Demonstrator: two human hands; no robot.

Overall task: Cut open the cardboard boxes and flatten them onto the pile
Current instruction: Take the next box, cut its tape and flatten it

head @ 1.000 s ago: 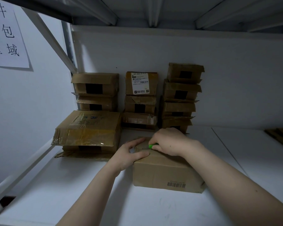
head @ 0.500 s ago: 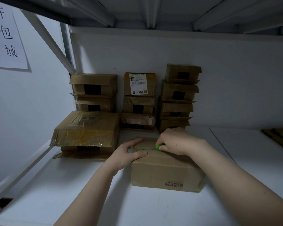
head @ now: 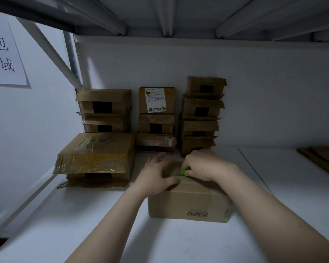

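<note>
box in work: a brown cardboard box [head: 190, 202] sits on the white shelf [head: 103, 234] just below the centre of the frame. a barcode [head: 197, 214] is on its near face, lower right.
left hand: the left hand [head: 156, 177] lies on the left part of the box top. the fingers are spread and fairly straight, reaching toward the back, and the thumb runs along the near top edge. it presses down and does not wrap round anything. it is slightly blurred.
right hand: the right hand [head: 203, 166] sits over the back right of the box top, with the fingers curled tight round a green cutter [head: 184, 170]. only the green tip shows, poking left at the top of the box. the blade cannot be seen.
back row: three stacks of small boxes stand against the back wall above centre: the left stack [head: 104, 111], the middle stack [head: 156, 118], whose top box bears a white label, and the right stack [head: 201, 114].
large box: a wider taped box [head: 95, 154] rests on another at centre left, near the left hand but apart from it.
flattened pile: flat cardboard sheets [head: 323, 160] lie on the shelf at the right edge, well apart from the box.
sign: a white paper sign [head: 2, 50] with black characters hangs at the upper left.
</note>
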